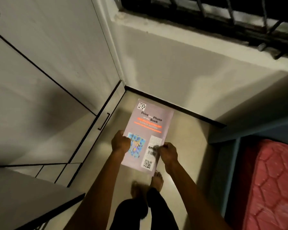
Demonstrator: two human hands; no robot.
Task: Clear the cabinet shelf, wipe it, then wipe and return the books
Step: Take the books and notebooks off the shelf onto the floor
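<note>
A thin lilac book (149, 128) with the words "Print your Photo on the Book", a barcode and a QR code on its cover is held flat in the air above the floor. My left hand (120, 143) grips its left edge over a blue picture. My right hand (168, 152) pinches its right edge beside the barcode. The white cabinet (45, 67) stands on the left with its doors closed; its shelf is hidden.
A red mattress (273, 185) on a blue bed frame fills the lower right. A barred window (223, 17) sits above the wall ahead. A cabinet drawer handle (104, 121) is at floor level on the left. My bare feet (156, 179) stand on the pale floor.
</note>
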